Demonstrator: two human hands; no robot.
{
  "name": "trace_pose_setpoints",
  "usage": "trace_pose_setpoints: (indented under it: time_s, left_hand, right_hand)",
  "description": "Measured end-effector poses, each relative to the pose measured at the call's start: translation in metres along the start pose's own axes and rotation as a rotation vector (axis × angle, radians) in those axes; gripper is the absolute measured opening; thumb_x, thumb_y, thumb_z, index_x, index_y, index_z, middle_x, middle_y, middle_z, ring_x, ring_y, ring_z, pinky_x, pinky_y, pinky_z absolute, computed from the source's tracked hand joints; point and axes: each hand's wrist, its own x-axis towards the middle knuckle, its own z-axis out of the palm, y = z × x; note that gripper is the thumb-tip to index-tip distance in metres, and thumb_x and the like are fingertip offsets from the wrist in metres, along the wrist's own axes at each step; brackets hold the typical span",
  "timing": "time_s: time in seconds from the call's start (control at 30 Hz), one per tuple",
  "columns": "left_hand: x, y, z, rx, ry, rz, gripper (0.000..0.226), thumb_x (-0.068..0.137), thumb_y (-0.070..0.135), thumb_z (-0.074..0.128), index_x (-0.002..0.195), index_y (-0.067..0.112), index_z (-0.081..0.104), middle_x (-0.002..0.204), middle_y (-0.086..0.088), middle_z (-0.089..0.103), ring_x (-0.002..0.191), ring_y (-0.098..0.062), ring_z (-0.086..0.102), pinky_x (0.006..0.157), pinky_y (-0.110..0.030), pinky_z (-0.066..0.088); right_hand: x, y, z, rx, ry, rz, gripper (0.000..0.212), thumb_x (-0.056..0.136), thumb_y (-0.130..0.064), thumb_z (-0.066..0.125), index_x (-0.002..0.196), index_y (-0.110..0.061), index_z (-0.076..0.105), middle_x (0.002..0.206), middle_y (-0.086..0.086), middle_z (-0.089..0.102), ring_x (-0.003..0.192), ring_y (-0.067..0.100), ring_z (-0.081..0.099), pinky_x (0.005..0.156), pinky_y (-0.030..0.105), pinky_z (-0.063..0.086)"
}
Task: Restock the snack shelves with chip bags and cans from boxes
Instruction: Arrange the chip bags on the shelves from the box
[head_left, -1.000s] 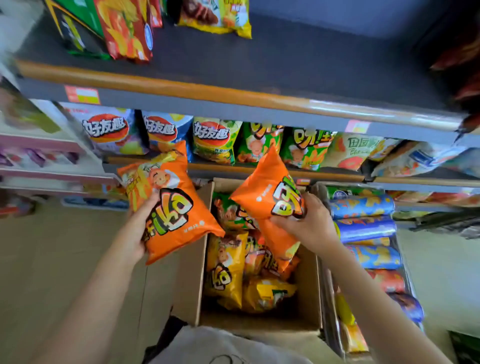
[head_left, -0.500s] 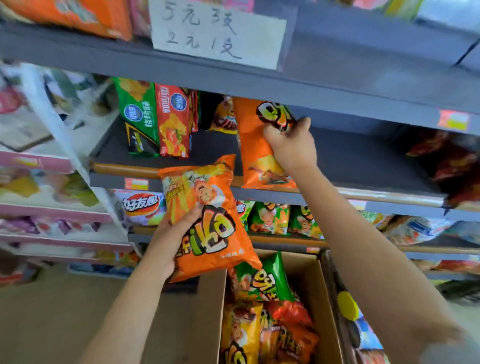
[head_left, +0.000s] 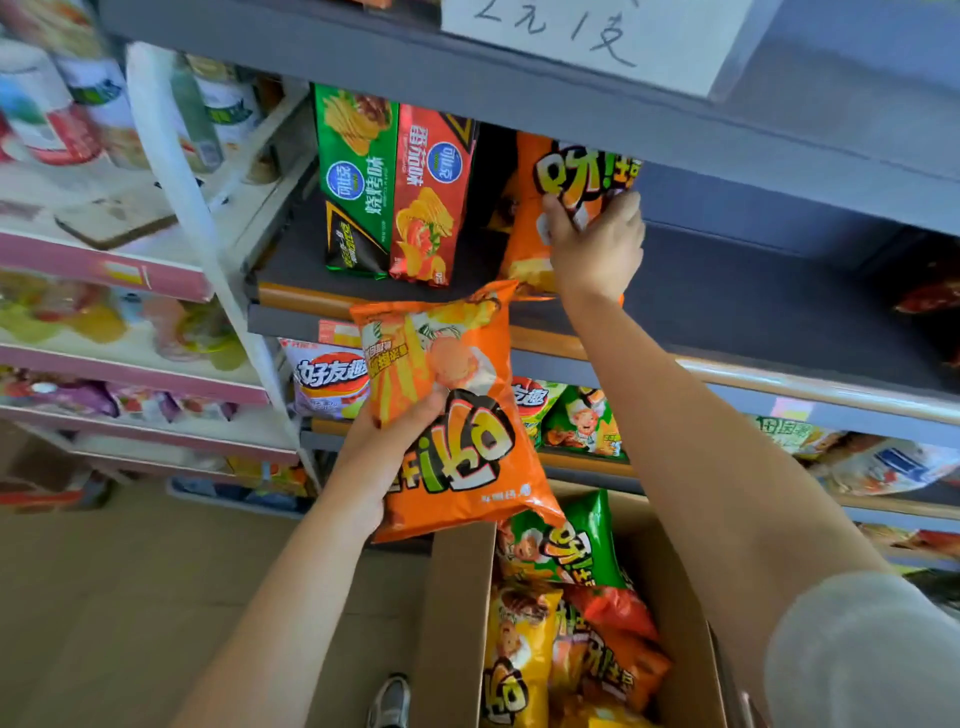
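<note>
Since half a second earlier, nothing had been released: both bags were kept in hand, and the shelf bag had been pushed slightly deeper.

Right hand (head_left: 597, 249): raised at near full reach, fingers curled over the shelf bag (head_left: 566, 208) from the front. Bag stood upright on the dark shelf (head_left: 753, 296), just right of the red bag (head_left: 431, 197) and green bag (head_left: 358, 176), a dark gap between. Bare shelf lay right of the fingers.

Left hand (head_left: 395, 452): held lower, forearm angled up, thumb across the face of the second orange bag (head_left: 452, 415), fingers hidden behind it. That bag was tilted, its top corner just below the shelf edge.

Step judged: first bag being seated on the shelf. Next move would likely call for the right fingers to be loosened without tipping the bag, then the second bag lifted and set beside it.

Box (head_left: 457, 623) below the wrists was seen holding more bags.
</note>
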Motion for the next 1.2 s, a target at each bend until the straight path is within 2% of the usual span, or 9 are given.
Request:
trace_pose_setpoints:
  time_s: [0.13, 0.33, 0.57, 0.7, 0.8, 0.9, 1.0, 1.1, 1.2]
  left_hand:
    - [-0.002, -0.004, -0.002, 0.013, -0.011, 0.011, 0.068, 0.06, 0.056, 0.08, 0.123, 0.041, 0.057, 0.104, 0.005, 0.077, 0.093, -0.019, 0.075, 0.085, -0.046, 0.058]
    - [-0.008, -0.007, -0.002, 0.044, 0.004, 0.005, 0.066, 0.06, 0.059, 0.079, 0.121, 0.044, 0.057, 0.104, 0.007, 0.076, 0.096, -0.021, 0.074, 0.088, -0.049, 0.058]
    - [-0.016, 0.018, 0.036, 0.098, 0.082, 0.194, 0.065, 0.065, 0.055, 0.085, 0.122, 0.046, 0.056, 0.108, 0.014, 0.072, 0.098, -0.012, 0.071, 0.085, -0.039, 0.058]
    - [-0.017, 0.029, 0.07, 0.091, -0.086, 0.262, 0.056, 0.074, 0.059, 0.076, 0.125, 0.046, 0.056, 0.119, 0.011, 0.07, 0.11, -0.017, 0.068, 0.096, -0.05, 0.054]
    - [-0.021, 0.03, 0.091, 0.009, -0.251, 0.251, 0.04, 0.089, 0.043, 0.066, 0.128, 0.042, 0.055, 0.119, 0.009, 0.071, 0.11, -0.018, 0.069, 0.096, -0.049, 0.054]
    - [-0.023, 0.029, 0.097, 0.051, -0.338, 0.242, 0.044, 0.094, 0.032, 0.063, 0.135, 0.042, 0.05, 0.12, 0.01, 0.07, 0.112, -0.015, 0.068, 0.09, -0.038, 0.056]
    - [-0.025, 0.038, 0.084, 0.017, -0.363, 0.208, 0.039, 0.093, 0.048, 0.052, 0.132, 0.038, 0.053, 0.126, 0.001, 0.069, 0.116, -0.022, 0.066, 0.097, -0.046, 0.052]
    - [-0.013, 0.057, 0.056, -0.1, -0.18, 0.243, 0.054, 0.095, 0.059, 0.044, 0.137, 0.027, 0.051, 0.13, -0.011, 0.066, 0.117, -0.022, 0.064, 0.105, -0.046, 0.045]
    - [-0.008, 0.069, 0.044, 0.207, -0.278, 0.287, 0.073, 0.069, 0.065, 0.062, 0.134, 0.036, 0.05, 0.126, 0.0, 0.068, 0.113, -0.015, 0.066, 0.1, -0.038, 0.047]
  right_hand:
    - [0.001, -0.003, 0.009, -0.123, 0.044, 0.056, 0.079, 0.085, -0.07, 0.056, 0.118, 0.001, 0.052, 0.118, 0.016, 0.058, 0.115, 0.036, 0.054, 0.087, 0.044, 0.044]
    - [-0.003, -0.01, -0.023, -0.132, -0.277, 0.044, 0.09, 0.084, -0.07, 0.059, 0.133, 0.002, 0.04, 0.134, 0.018, 0.045, 0.13, 0.037, 0.039, 0.1, 0.043, 0.037]
    - [-0.107, -0.005, -0.156, 0.407, -0.371, 0.078, 0.016, 0.095, -0.031, 0.059, 0.105, -0.019, 0.053, 0.095, -0.01, 0.058, 0.088, -0.005, 0.056, 0.076, 0.015, 0.044]
    - [-0.156, 0.002, -0.173, 0.287, -0.621, 0.048, 0.083, 0.076, -0.072, 0.062, 0.139, -0.024, 0.039, 0.129, -0.004, 0.046, 0.12, 0.003, 0.042, 0.095, 0.018, 0.041]
    - [-0.153, 0.013, -0.175, 0.278, -0.516, 0.156, 0.112, 0.061, -0.077, 0.067, 0.15, -0.022, 0.026, 0.139, -0.002, 0.041, 0.131, 0.011, 0.037, 0.104, 0.033, 0.042]
    - [-0.144, 0.025, -0.181, 0.228, -0.507, 0.162, 0.11, 0.064, -0.069, 0.077, 0.15, -0.026, 0.024, 0.14, -0.004, 0.044, 0.13, 0.013, 0.044, 0.103, 0.042, 0.048]
    - [-0.127, 0.039, -0.192, 0.165, -0.56, 0.078, 0.097, 0.065, -0.056, 0.084, 0.143, -0.028, 0.034, 0.134, -0.008, 0.052, 0.122, 0.014, 0.053, 0.096, 0.046, 0.052]
    - [-0.111, 0.051, -0.207, -0.086, -0.653, -0.228, 0.101, 0.063, -0.054, 0.083, 0.148, -0.03, 0.034, 0.139, -0.01, 0.049, 0.126, 0.016, 0.048, 0.103, 0.047, 0.041]
    - [-0.11, 0.047, -0.211, -0.275, -0.641, -0.56, 0.1, 0.065, -0.055, 0.081, 0.151, -0.028, 0.036, 0.144, -0.005, 0.049, 0.131, 0.023, 0.046, 0.106, 0.049, 0.034]
